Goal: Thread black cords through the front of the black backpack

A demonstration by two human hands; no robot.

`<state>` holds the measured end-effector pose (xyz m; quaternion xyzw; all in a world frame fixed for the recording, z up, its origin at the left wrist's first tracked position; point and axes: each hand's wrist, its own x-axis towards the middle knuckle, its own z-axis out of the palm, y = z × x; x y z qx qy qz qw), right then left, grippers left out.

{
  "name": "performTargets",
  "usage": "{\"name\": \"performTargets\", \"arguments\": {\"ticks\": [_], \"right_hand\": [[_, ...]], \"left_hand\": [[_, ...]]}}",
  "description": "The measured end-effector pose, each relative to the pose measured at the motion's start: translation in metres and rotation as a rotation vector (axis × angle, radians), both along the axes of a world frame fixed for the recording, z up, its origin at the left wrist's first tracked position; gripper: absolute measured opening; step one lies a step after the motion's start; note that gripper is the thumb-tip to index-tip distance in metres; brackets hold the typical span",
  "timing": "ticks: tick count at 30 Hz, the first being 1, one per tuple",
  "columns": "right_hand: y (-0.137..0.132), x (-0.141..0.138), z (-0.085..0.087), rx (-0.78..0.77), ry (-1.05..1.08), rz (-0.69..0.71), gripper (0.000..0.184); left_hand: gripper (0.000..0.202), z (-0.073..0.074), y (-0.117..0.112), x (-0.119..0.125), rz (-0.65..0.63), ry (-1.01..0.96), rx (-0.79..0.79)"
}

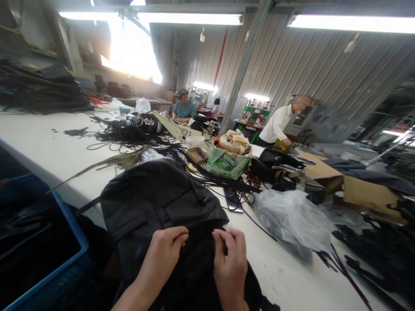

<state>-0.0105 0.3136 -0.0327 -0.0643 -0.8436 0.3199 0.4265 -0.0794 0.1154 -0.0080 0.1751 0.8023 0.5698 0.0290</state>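
The black bag (139,198) lies on the white table (292,276) directly in front of the wearer. Its rounded, seamed upper section sits just beyond both hands; darker material of the same bag extends between and beneath them toward the wearer.

The left hand (165,246) is positioned over the near part of the bag, fingers curled and thumb drawn toward the forefinger. The right hand (231,255) is placed opposite, near the bag's right side, with thumb and fingertips brought close together. The two hands are apart, fingertips facing each other across dark material. Whether either pinch is closed on the bag's fabric or on some fine item cannot be determined, dark material lying directly behind the fingertips.

Beyond the bag's right side, a phone-like flat object (232,199) lies on the table, near a clear plastic bag (295,216). Farther back stand a green and white sack (227,163) with coiled strips (235,142) on top and a small cardboard box (196,154). A blue crate (82,242) holding dark material is at left. A co-worker in a white shirt (278,123) leans forward in the background.
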Motion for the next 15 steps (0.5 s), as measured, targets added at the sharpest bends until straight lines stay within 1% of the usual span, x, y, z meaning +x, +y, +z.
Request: {"name": "performTargets", "arguments": {"ticks": [2, 4, 6, 7, 8, 9, 10, 12, 13, 15], "right_hand": [[0.005, 0.003, 0.025, -0.145, 0.054, 0.089, 0.021], [0.009, 0.007, 0.055, -0.364, 0.045, 0.255, 0.022], [0.012, 0.014, 0.085, -0.571, 0.101, 0.424, 0.019], [0.012, 0.018, 0.099, -0.627, 0.153, 0.484, 0.016], [0.011, 0.021, 0.113, -0.638, 0.192, 0.509, 0.012], [0.010, 0.025, 0.124, -0.609, 0.196, 0.503, 0.009], [0.009, 0.027, 0.134, -0.556, 0.149, 0.483, 0.014], [0.005, 0.030, 0.151, -0.448, -0.055, 0.483, 0.032], [0.003, 0.030, 0.158, -0.405, -0.177, 0.516, 0.038], [-0.001, 0.027, 0.169, -0.346, -0.344, 0.597, 0.041]], "left_hand": [[0.026, 0.004, -0.004, 0.002, 0.019, -0.038, 0.023], [0.024, 0.010, -0.004, 0.004, 0.015, -0.113, 0.077], [0.022, 0.021, -0.002, 0.007, -0.011, -0.193, 0.149], [0.021, 0.030, 0.000, 0.010, -0.035, -0.218, 0.191], [0.021, 0.041, 0.002, 0.012, -0.065, -0.221, 0.223], [0.018, 0.054, 0.004, 0.015, -0.092, -0.211, 0.258], [0.014, 0.068, 0.005, 0.017, -0.118, -0.178, 0.291], [0.010, 0.098, 0.006, 0.020, -0.145, -0.095, 0.329], [0.011, 0.112, 0.007, 0.021, -0.170, -0.070, 0.359], [0.014, 0.138, 0.008, 0.021, -0.206, -0.054, 0.438]]}}
